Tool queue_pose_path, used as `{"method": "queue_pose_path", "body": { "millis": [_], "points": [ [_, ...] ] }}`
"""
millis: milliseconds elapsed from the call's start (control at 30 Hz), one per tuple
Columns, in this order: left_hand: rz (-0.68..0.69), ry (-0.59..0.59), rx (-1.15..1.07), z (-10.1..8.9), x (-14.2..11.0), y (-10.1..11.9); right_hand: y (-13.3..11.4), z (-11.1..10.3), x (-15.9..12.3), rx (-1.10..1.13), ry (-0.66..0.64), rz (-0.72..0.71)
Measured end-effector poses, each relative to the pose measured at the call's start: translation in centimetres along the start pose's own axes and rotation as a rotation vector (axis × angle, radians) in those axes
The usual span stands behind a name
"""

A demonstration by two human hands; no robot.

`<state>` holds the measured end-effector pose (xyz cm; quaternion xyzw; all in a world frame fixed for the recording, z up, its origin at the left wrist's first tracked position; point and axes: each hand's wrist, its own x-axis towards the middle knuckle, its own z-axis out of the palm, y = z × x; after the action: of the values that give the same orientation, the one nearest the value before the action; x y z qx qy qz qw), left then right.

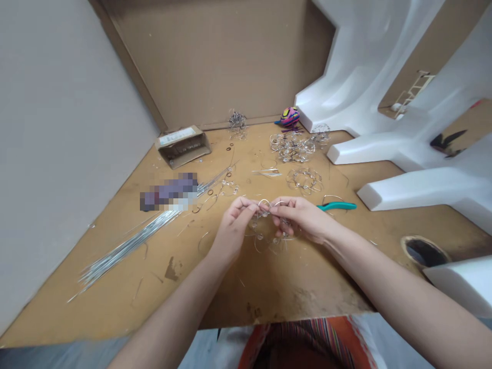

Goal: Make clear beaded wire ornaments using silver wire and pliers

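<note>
Between my two hands is a ring of looped wire with clear beads (260, 237), held just above the wooden table. My left hand (239, 218) pinches a wire loop at the ring's top left with thumb and forefinger. On the other side, my right hand (294, 215) pinches the same wire piece, its lower fingers curled beside the loops. The fingertips nearly meet, and they cover part of the wire. A similar wire ring (305, 180) lies flat beyond my right hand. Teal-handled pliers (338, 206) rest to the right of that hand.
A bundle of straight wires (134, 246) lies at left beside a blurred-out purple object (169, 192). An open cardboard box (184, 146) stands at the back left. More wire rings (292, 147) and a colourful pouch (289, 117) sit at the back. White moulded shapes (407, 192) border the right; a hole (425, 251) opens in the tabletop.
</note>
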<state>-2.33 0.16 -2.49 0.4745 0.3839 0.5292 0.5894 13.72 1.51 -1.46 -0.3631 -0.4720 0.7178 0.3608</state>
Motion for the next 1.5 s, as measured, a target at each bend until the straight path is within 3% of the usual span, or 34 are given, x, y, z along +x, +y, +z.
{"method": "queue_pose_path", "body": {
  "millis": [467, 700, 933, 1067, 1500],
  "points": [
    [0.063, 0.035, -0.005, 0.30, -0.04, -0.43, -0.19, 0.50, -0.27, -0.075, 0.003, -0.006],
    [-0.031, -0.010, -0.158, 0.50, -0.25, -0.17, 0.12, 0.20, -0.10, -0.067, -0.013, -0.008],
    [-0.073, -0.010, -0.200, 0.54, -0.14, -0.42, 0.42, 0.01, 0.35, -0.116, 0.112, 0.040],
    [-0.124, -0.052, -0.226, 0.61, -0.17, -0.34, 0.49, -0.05, 0.45, -0.036, 0.081, 0.051],
    [-0.148, 0.024, -0.234, -0.15, 0.27, -0.75, 0.30, -0.01, 0.29, 0.038, 0.040, 0.082]
  ]
}}
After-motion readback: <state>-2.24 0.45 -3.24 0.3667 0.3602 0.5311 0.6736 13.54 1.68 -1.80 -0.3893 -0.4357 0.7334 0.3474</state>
